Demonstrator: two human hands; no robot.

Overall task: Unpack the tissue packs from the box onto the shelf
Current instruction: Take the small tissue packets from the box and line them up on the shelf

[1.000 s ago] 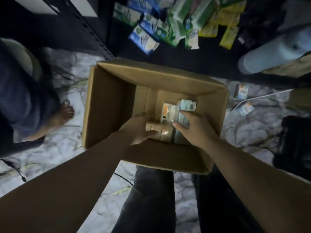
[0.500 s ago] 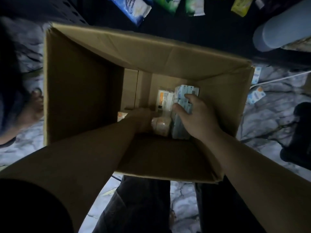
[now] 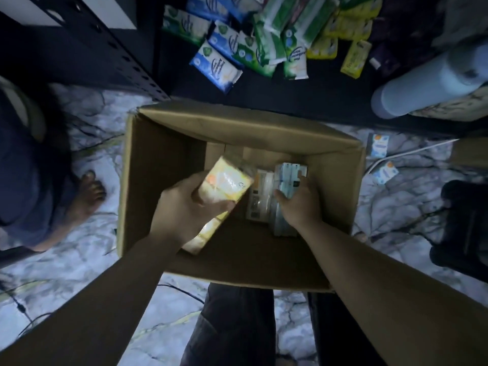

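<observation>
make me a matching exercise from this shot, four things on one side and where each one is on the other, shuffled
Things:
1. yellow tissue pack
2. pale blue tissue packs
3. blue and white wipes pack
4. small carton

Places:
A. on the marble floor, right of the cardboard box
B. gripped by the left hand
C. on the dark shelf
D. in the box, under the right hand

Pairs: 1-B, 2-D, 3-C, 4-A
</observation>
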